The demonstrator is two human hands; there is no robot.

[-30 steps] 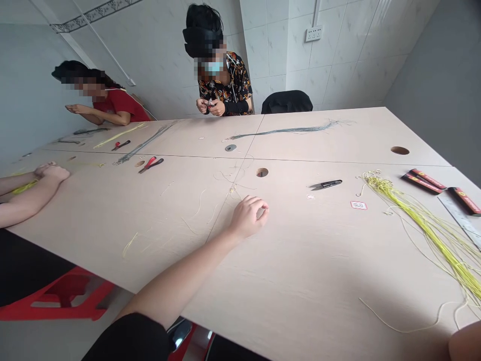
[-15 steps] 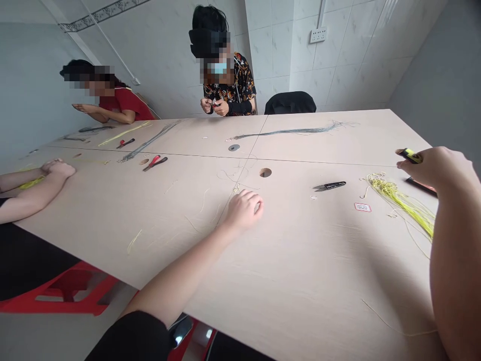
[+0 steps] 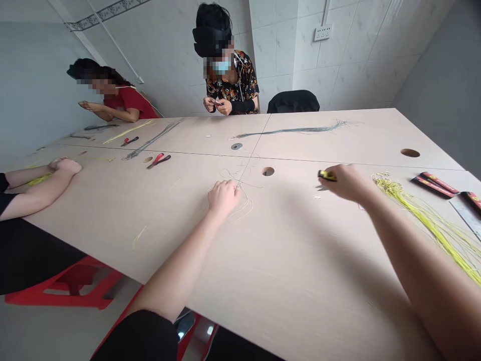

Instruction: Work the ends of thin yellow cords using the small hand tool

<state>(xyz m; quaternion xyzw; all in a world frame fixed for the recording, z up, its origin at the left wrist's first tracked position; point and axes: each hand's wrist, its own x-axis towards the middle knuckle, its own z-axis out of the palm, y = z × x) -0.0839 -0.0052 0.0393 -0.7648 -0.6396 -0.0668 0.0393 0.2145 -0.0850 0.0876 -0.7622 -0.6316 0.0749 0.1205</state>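
Note:
My left hand (image 3: pixel 223 196) rests on the light wooden table (image 3: pixel 285 260), fingers curled and pinched on a thin pale yellow cord (image 3: pixel 242 205) that loops beside it. My right hand (image 3: pixel 344 181) reaches in from the right, closed round a small black and yellow object (image 3: pixel 326 175). It hovers just over the black snips (image 3: pixel 320 188), which it mostly hides. A round cable hole (image 3: pixel 268 171) lies between the two hands.
A bundle of yellow cords (image 3: pixel 424 216) lies at the right, with black-and-red packets (image 3: pixel 436 183) and a steel ruler (image 3: pixel 468 216) beyond. A grey cord bundle (image 3: pixel 296 130) and red pliers (image 3: pixel 158 160) lie farther off. Two people sit across; another person's arms (image 3: pixel 37 183) rest at left.
My right hand swung from the far right toward the middle, carrying the black and yellow object to above the snips. My left hand slid a little left and forward onto the pale cord.

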